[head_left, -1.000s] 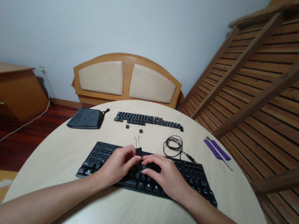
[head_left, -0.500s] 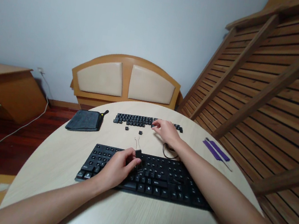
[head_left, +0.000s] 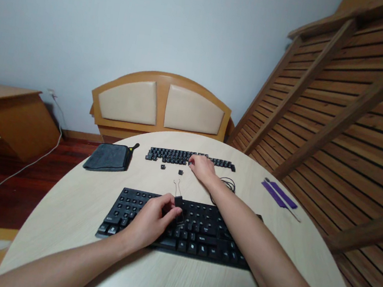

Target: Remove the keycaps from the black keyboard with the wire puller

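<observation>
In the head view, my left hand is closed around a keycap puller, a black handle with thin wire prongs poking out at both ends. It hovers over a black keyboard, whose upper and left parts show bare key sockets while keycaps remain on the lower rows. Farther off, my right hand pinches a small black keycap at the edge of the rows of loose keycaps. Two single keycaps lie apart: one keycap to the left, another keycap nearer my right hand.
A dark zip pouch rests at the table's left. Purple strips with a thin metal tool lie at the right. The keyboard's cable is coiled behind my right forearm. The round table meets a wooden headboard at the back.
My right hand has shifted left along the loose keycap rows. My left hand keeps the puller over the keyboard, almost unmoved. The view has tilted slightly.
</observation>
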The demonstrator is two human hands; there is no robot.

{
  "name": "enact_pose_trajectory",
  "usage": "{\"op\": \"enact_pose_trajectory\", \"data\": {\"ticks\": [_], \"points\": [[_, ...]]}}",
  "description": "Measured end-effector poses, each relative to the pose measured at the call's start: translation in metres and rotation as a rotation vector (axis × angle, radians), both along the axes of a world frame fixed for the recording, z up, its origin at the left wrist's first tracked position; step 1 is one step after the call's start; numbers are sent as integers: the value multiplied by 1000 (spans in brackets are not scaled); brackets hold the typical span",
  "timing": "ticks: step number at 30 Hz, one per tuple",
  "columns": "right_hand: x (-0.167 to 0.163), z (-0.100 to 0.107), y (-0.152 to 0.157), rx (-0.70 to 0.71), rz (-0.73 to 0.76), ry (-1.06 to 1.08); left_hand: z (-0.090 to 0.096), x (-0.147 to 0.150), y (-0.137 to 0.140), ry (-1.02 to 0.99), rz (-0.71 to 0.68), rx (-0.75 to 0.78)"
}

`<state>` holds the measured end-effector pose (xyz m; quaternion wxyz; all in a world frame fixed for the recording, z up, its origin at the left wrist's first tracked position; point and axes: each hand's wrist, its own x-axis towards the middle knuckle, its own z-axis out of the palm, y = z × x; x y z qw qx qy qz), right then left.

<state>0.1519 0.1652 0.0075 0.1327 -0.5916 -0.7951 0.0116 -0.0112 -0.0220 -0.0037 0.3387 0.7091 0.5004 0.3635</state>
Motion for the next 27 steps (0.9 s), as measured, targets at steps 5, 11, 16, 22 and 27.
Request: {"op": "enact_pose_trajectory", "data": {"ticks": [5, 11, 16, 22, 27], "points": [[-4, -4, -1, 6, -5, 4, -2, -1, 0, -6, 5, 4], [-5, -6, -2, 16, -8, 17, 0, 0, -1, -6, 4, -6], [-6, -8, -1, 23, -5, 24, 0, 0, -1, -5, 3, -2], [-7, -7, -3, 21, 0, 28, -1, 0, 0, -6, 10, 3], [-3, 4, -10, -1, 9, 26, -2, 0, 1, -9, 12, 11]]}}
